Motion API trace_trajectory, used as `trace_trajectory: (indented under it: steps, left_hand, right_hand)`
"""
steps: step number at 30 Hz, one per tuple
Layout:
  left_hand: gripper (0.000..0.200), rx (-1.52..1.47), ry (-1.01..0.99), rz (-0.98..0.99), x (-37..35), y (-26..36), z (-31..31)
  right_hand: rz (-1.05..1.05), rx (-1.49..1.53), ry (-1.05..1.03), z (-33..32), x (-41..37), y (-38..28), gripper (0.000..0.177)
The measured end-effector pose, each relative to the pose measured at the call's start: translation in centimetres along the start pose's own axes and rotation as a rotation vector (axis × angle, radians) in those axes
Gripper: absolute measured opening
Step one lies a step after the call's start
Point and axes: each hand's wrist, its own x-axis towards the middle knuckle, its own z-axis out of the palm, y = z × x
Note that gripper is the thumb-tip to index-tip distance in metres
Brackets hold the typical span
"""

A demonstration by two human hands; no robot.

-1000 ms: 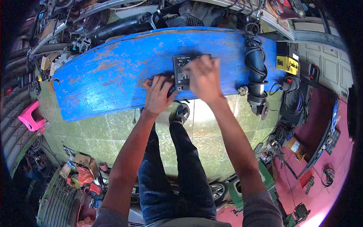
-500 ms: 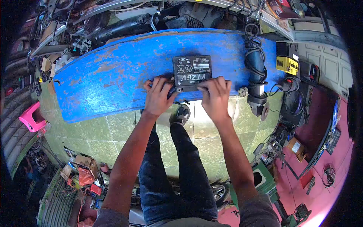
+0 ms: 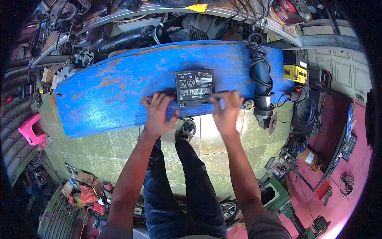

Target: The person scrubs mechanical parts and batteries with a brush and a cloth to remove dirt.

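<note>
A black battery [image 3: 195,87] marked YTZ6V lies on a worn blue bench [image 3: 115,89], its printed face up. My left hand [image 3: 159,115] is just left of its near corner, fingers and thumb apart, with nothing visible in it. At the battery's near right corner, my right hand [image 3: 227,113] has its fingers bent and the thumb reaching toward the case. Motion blurs those fingertips, and I cannot tell whether they hold anything.
A corded angle grinder [image 3: 262,87] lies across the bench's right end, its disc over the front edge. Beyond that stands a yellow-and-black box [image 3: 295,73]. A pink stool [image 3: 32,129] is on the floor at left. Shelving with parts [image 3: 131,38] runs behind the bench.
Both hands have drawn back slightly from the battery, and the left hand's fingers have spread. The whole view has shifted a little, with the bench now lower in it.
</note>
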Motion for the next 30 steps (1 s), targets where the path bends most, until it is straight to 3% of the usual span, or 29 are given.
trace_trajectory:
  steps: [1,2,4,5,7,11,13,16,20,22,24,26,30]
  left_hand:
    - [0.048,-0.006,-0.062,-0.132,0.4,0.4,-0.2]
    - [0.048,-0.008,-0.065,-0.132,0.8,0.9,-0.3]
    - [0.044,-0.076,0.023,-0.365,3.7,3.3,-1.2]
    - [0.044,-0.073,0.022,-0.363,4.6,3.8,-1.3]
    - [0.043,-0.006,0.009,-0.512,6.1,4.3,-1.4]
    - [0.044,0.088,0.006,-0.499,7.2,4.6,-0.8]
    - [0.041,-0.035,0.029,-0.511,7.3,4.7,-0.5]
    - [0.039,-0.081,0.077,-0.562,7.4,5.1,-0.2]
    - [0.033,-0.156,0.181,-0.491,8.6,5.0,0.6]
    - [0.03,-0.235,0.404,-0.34,9.1,5.3,1.0]
    - [0.034,-0.242,0.413,-0.293,8.8,5.2,1.3]
    - [0.036,-0.227,0.47,-0.182,8.0,5.0,2.1]
    - [0.034,-0.311,0.471,-0.24,6.1,5.3,3.2]
  right_hand:
    - [0.108,-0.001,0.052,-0.5,1.1,0.3,0.012]
    - [0.111,-0.003,0.051,-0.2,1.6,0.7,0.012]
    - [0.346,0.244,-0.018,0.8,2.8,1.2,0.012]
    - [0.417,0.334,-0.009,1.4,3.1,1.2,0.019]
    - [0.428,0.352,-0.041,0.9,3.6,1.6,0.021]
    - [0.562,0.284,-0.195,-0.1,4.1,0.9,0.027]
    - [0.642,0.222,-0.293,0.4,4.1,0.3,0.026]
    - [0.538,0.095,-0.106,1.8,4.0,0.2,0.022]
    - [0.51,0.287,0.118,2.1,4.8,-0.1,0.015]
    - [0.492,0.373,0.175,2.4,4.8,0.0,0.014]
    - [0.454,0.493,0.305,2.6,4.8,0.5,0.013]
    - [0.408,0.468,0.319,2.8,3.9,1.2,0.015]
    - [0.438,0.469,0.28,2.2,1.7,1.9,0.016]
